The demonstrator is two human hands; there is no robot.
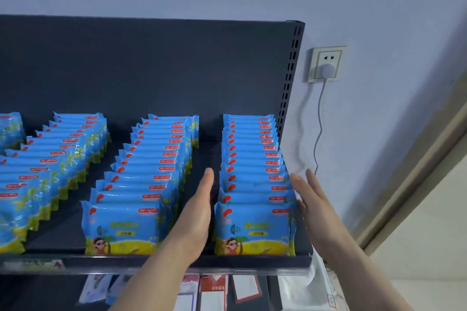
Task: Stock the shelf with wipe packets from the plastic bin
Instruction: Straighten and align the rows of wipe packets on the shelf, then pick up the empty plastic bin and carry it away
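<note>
Blue wipe packets stand upright in several rows on the dark shelf (pixel 209 259). The rightmost row (pixel 254 225) runs from the front lip back to the rear panel. My left hand (pixel 199 209) lies flat with straight fingers along the left side of that row. My right hand (pixel 312 199) lies flat with straight fingers against the row's right side. Neither hand holds a packet. A second row (pixel 131 219) stands just left of my left hand. The plastic bin is out of view.
The shelf's slotted upright (pixel 290 78) ends the shelf on the right. A wall socket (pixel 326 64) with a plug and hanging cable sits on the wall beside it. Red and white packages (pixel 214 293) lie on the lower shelf. A door frame (pixel 414 184) runs at far right.
</note>
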